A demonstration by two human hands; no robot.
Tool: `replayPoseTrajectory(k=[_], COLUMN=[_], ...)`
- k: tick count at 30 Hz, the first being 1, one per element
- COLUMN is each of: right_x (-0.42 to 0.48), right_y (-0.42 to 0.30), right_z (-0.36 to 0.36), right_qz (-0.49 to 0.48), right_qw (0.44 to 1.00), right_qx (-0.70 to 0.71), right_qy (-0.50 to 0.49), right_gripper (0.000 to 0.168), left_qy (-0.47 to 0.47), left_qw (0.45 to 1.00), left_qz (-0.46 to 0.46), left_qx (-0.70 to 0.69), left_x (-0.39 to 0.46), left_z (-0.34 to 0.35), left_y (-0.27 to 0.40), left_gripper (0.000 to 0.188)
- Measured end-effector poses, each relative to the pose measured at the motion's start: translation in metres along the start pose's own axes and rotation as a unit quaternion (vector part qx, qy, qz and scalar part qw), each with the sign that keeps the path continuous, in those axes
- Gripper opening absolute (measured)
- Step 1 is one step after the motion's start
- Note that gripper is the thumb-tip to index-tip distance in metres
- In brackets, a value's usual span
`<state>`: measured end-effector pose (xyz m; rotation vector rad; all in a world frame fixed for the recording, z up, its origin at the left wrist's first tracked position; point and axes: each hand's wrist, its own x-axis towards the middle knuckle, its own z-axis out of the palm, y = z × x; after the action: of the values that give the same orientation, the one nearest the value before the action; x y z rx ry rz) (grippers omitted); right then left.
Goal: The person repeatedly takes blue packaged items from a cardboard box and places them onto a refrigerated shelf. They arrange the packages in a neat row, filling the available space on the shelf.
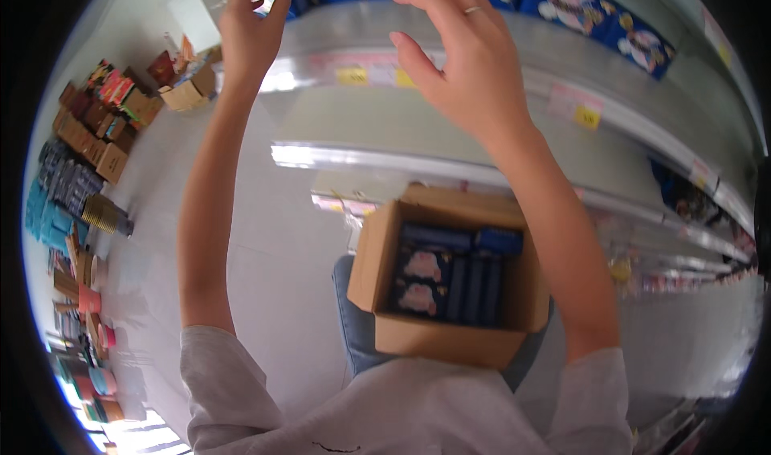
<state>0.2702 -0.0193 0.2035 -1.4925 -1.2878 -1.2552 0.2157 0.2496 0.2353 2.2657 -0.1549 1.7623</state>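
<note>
Both of my arms reach up toward a row of dark blue printed boxes (569,6) on an upper metal shelf (373,27). At the row's left end is my left hand (256,18), its thumb and fingers curved with a gap between them; whether it touches a box there I cannot tell. My right hand (461,51), with a ring on one finger, is spread in front of the row and holds nothing. Below, an open cardboard carton (449,340) rests at my lap, with several blue boxes (421,283) packed inside.
A lower shelf (385,117) with a bright front edge runs behind the carton. Price tags (581,108) line the shelf edges. Along the left wall stand cardboard boxes (111,163), stacked baskets (66,172) and colored tubs (90,298) on the pale floor (271,286).
</note>
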Motion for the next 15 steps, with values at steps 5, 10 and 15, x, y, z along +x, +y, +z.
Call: replayPoseTrajectory(k=[5, 10, 15], right_x=[-0.126, -0.295, -0.363], right_y=[-0.042, -0.032, -0.058], right_z=[-0.075, -0.115, -0.118], right_qz=[0.242, 0.42, 0.396], right_qw=[0.934, 0.695, 0.597], right_qx=[0.107, 0.107, 0.079], right_qy=[-0.241, -0.574, -0.693], right_gripper=[0.01, 0.023, 0.042], left_qy=[-0.289, -0.549, -0.762], left_qw=[0.951, 0.806, 0.628], left_qz=[0.042, 0.091, 0.138], left_qx=[-0.103, -0.199, -0.08], left_x=[-0.129, -0.264, -0.376], left_z=[-0.031, 0.015, 0.067], left_y=[0.135, 0.176, 0.198], left_gripper=[0.021, 0.011, 0.034])
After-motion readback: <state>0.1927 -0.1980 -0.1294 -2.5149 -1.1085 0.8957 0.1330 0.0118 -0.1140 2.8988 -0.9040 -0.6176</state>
